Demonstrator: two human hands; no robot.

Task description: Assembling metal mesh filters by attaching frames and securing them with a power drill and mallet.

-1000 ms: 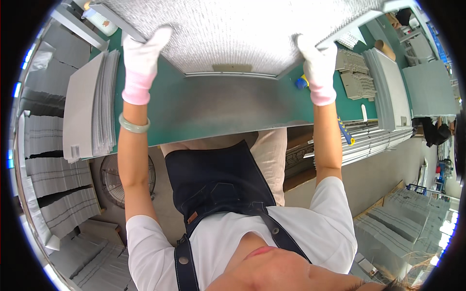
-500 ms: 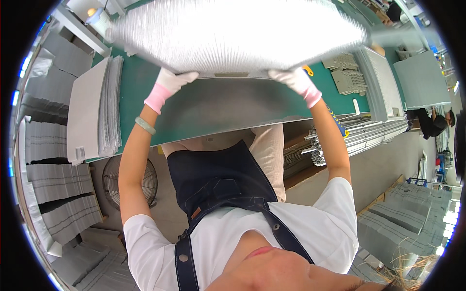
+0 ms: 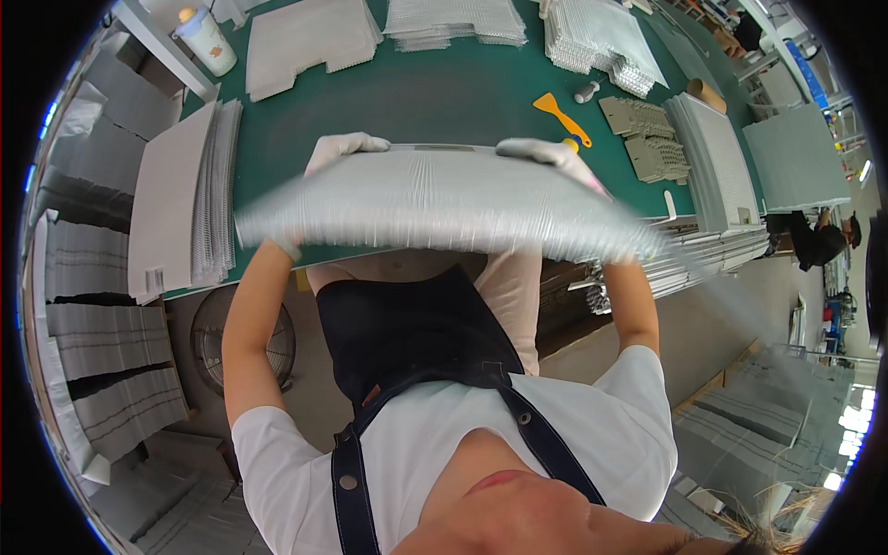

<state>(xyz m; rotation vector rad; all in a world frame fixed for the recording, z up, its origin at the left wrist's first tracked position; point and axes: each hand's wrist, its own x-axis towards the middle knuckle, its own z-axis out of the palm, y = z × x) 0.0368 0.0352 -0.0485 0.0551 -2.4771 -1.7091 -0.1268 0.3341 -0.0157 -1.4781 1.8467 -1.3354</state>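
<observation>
Between my hands is a wide, pale grey, finely ribbed panel (image 3: 435, 190), tilted and blurred along its near edge. A slim frame strip shows at its far edge. My left hand (image 3: 344, 148), in a white glove, grips that edge on the left, its thumb pointing inward. On the right, my gloved right hand (image 3: 546, 154) clasps the same edge. The panel covers parts of my wrists and forearms. A yellow scraper (image 3: 562, 120) lies on the green table (image 3: 398, 97) just past my right hand.
Along the back are stacks of white ribbed sheets (image 3: 310, 42), with more panels (image 3: 171, 199) leaning at the left. Grey-beige notched pieces (image 3: 652, 143) and upright panels (image 3: 717, 166) stand at the right. Metal strips (image 3: 703, 264) jut out below the table edge. A floor fan (image 3: 242, 342) is underneath.
The panel has swung from the far side down toward my body, held by both hands throughout. This uncovers the stacks at the back, the scraper and the bottle.
</observation>
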